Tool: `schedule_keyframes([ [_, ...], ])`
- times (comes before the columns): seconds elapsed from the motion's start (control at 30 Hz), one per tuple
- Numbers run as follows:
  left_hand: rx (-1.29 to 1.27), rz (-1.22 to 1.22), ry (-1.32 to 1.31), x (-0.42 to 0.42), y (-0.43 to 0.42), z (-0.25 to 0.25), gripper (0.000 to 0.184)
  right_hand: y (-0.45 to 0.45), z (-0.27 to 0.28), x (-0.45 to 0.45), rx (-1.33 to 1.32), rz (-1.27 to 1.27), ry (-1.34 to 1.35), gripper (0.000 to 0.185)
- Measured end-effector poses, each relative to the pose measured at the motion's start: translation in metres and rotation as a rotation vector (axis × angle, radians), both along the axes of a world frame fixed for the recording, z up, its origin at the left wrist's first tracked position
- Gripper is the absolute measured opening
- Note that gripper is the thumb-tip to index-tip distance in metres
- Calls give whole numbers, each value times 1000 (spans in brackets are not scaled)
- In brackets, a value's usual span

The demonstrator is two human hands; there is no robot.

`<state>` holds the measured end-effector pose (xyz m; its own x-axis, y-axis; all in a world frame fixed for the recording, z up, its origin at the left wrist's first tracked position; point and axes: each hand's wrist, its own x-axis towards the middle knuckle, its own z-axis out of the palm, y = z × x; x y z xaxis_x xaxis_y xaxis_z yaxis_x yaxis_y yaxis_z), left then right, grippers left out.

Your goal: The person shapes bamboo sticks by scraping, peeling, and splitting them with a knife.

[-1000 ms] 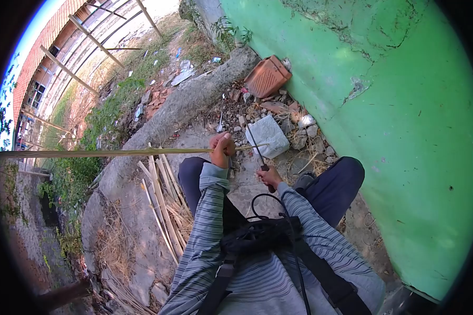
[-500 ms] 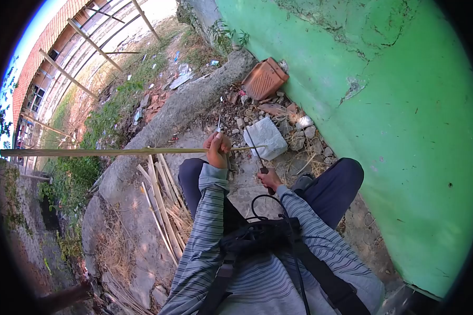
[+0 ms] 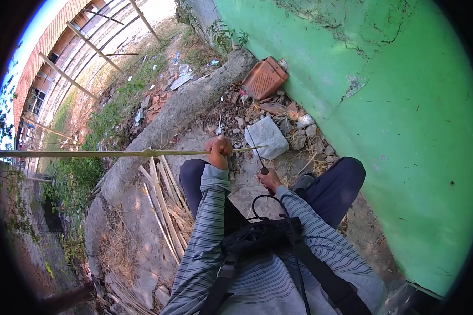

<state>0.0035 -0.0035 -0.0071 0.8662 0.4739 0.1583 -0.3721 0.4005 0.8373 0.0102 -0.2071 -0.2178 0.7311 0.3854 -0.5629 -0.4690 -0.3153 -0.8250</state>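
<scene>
My left hand [image 3: 217, 150] is closed round a long bamboo strip [image 3: 110, 154], which runs far out to the left. The strip's short pale end [image 3: 252, 148] sticks out to the right of this hand. In my right hand [image 3: 269, 180], also closed, is the dark handle of a long, narrow-bladed knife [image 3: 256, 149]. Its blade points up and forward and crosses the strip near its short end; whether it is cutting in, I cannot tell. Just behind them lies a pale whitish block [image 3: 266, 137]. To the left of my knee, split bamboo strips [image 3: 165, 205] lie in a pile.
A green wall [image 3: 394, 142] rises on my right. Along its foot lie rubble [image 3: 299, 139] and a reddish clay tile [image 3: 265, 79]. A raised concrete edge [image 3: 163, 121] curves across the left, with plants [image 3: 79, 173] beyond. A black cable [image 3: 260, 202] loops at my chest.
The bamboo strip has shifted slightly left, its far end a touch lower. Both hands keep their grips and nearly the same places.
</scene>
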Motion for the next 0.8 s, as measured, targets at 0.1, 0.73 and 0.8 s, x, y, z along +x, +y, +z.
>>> schedule_keyframes([
  [0.1,-11,-41,42,-2,1,-4,45,8,1,1,-20,77,-307,22],
  [0.73,175,-186,63,-5,5,0,39,6,5,5,-71,89,-445,22],
  [0.8,174,-184,58,-6,5,1,39,2,3,1,-78,37,-230,22],
])
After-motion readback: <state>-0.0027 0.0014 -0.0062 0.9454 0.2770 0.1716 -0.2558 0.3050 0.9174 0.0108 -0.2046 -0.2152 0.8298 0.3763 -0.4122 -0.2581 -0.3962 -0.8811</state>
